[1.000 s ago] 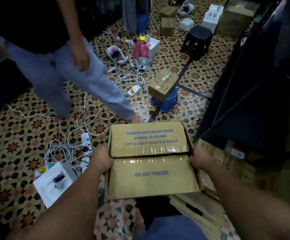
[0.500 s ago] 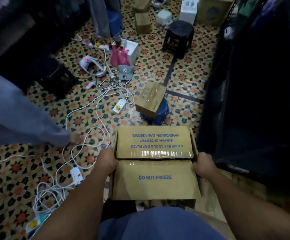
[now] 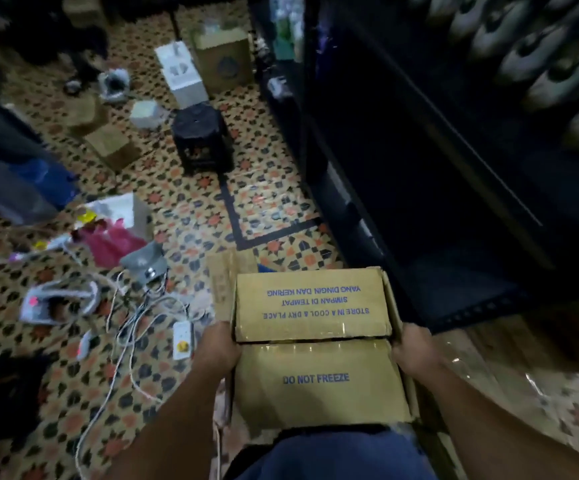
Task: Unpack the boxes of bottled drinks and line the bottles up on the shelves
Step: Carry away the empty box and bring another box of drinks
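Head view, looking down. A brown corrugated cardboard carton (image 3: 315, 344) with closed, taped top flaps is carried in front of the body, above the patterned tile floor (image 3: 191, 209). The near flap reads "DO NOT FREEZE"; the far flap carries upside-down blue print, "STORE IN A COOL & DRY PLACE". The left hand (image 3: 219, 344) clasps the carton's left side wall at the seam between the two flaps, fingers curled down round the edge. The right hand (image 3: 414, 348) holds the opposite wall at the same level, its grip likewise wrapped over the edge; the fingertips of both hands are hidden behind the carton.

To the right stands a dark shelving unit (image 3: 437, 188), its lower shelf just beside the carton's right edge. Blurred pale bottles (image 3: 537, 60) stand in rows on an upper shelf at top right.

On the floor to the left lie tangled white cables (image 3: 135, 327) and a white power strip (image 3: 182, 336), near the left hand. Farther off are a pink plastic bag (image 3: 111, 242), a black plastic stool (image 3: 201, 138), and further cardboard boxes (image 3: 224, 60) against the far end of the shelving.
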A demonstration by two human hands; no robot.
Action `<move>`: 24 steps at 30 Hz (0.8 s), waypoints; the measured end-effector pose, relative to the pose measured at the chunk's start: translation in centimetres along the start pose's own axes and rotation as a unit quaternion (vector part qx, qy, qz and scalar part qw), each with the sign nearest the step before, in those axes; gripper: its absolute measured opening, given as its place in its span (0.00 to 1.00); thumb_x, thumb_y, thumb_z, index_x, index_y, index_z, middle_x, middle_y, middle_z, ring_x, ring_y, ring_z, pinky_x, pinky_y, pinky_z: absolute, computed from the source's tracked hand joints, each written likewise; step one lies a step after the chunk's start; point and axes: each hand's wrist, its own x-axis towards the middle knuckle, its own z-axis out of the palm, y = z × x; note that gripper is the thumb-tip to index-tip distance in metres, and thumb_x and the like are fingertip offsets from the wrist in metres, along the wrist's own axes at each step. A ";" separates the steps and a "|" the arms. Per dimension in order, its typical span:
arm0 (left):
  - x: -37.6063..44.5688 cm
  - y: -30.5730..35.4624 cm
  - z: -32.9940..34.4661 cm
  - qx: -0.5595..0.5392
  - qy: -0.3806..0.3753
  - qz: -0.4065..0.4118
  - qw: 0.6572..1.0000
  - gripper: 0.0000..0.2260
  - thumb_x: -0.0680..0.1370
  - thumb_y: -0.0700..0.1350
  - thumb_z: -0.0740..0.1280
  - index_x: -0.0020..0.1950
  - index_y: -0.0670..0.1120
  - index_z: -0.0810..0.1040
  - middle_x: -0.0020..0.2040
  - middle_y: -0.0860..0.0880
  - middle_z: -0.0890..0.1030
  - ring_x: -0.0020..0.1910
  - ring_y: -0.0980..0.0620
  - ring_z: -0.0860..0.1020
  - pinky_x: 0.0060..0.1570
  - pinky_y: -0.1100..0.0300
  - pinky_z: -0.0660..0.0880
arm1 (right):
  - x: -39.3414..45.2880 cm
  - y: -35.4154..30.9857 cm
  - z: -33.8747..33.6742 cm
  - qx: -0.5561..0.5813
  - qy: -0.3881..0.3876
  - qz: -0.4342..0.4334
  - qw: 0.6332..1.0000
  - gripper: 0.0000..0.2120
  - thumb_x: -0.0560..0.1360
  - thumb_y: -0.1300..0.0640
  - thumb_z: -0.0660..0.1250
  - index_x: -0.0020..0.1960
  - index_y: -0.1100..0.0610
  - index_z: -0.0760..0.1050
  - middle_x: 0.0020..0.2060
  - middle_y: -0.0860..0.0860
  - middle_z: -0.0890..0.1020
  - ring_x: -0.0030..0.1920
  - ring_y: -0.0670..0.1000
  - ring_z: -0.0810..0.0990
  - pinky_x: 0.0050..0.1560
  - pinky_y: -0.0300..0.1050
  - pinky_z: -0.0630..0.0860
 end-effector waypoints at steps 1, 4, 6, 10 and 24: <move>1.9 0.7 -0.8 0.015 -0.009 0.025 1.000 0.05 0.76 0.37 0.65 0.47 0.38 0.80 0.50 0.36 0.83 0.53 0.37 0.81 0.41 0.56 0.68 | -0.2 0.1 0.4 0.014 0.006 0.025 1.000 0.02 0.75 0.63 0.67 0.48 0.61 0.77 0.44 0.57 0.81 0.42 0.54 0.79 0.39 0.44 0.75; 7.2 3.7 -2.2 0.042 -0.034 0.085 0.995 0.12 0.73 0.43 0.64 0.50 0.39 0.82 0.48 0.38 0.84 0.51 0.38 0.82 0.46 0.51 0.78 | -0.4 0.6 1.4 0.072 0.029 0.096 0.992 0.03 0.73 0.60 0.68 0.43 0.58 0.75 0.38 0.54 0.79 0.38 0.53 0.77 0.38 0.44 0.76; 10.0 6.7 -2.8 0.075 -0.053 0.131 0.987 0.11 0.73 0.42 0.66 0.51 0.39 0.83 0.49 0.40 0.84 0.52 0.40 0.83 0.47 0.53 0.78 | 0.1 1.0 2.3 0.121 0.038 0.127 0.984 0.04 0.73 0.59 0.68 0.41 0.57 0.74 0.36 0.52 0.77 0.37 0.53 0.75 0.40 0.43 0.72; 15.4 11.5 -3.3 0.169 -0.072 0.162 0.970 0.09 0.76 0.39 0.68 0.54 0.39 0.82 0.51 0.41 0.84 0.53 0.42 0.83 0.50 0.54 0.78 | 1.6 0.8 3.1 0.214 0.059 0.192 0.956 0.10 0.75 0.64 0.68 0.37 0.55 0.73 0.34 0.50 0.77 0.37 0.50 0.77 0.41 0.46 0.75; 24.9 20.6 -5.4 0.303 -0.112 0.240 0.915 0.15 0.78 0.39 0.69 0.63 0.39 0.74 0.49 0.46 0.75 0.54 0.44 0.79 0.49 0.56 0.75 | 4.6 -3.6 4.9 0.395 0.066 0.320 0.859 0.06 0.79 0.61 0.66 0.43 0.55 0.77 0.39 0.52 0.81 0.40 0.50 0.81 0.39 0.42 0.78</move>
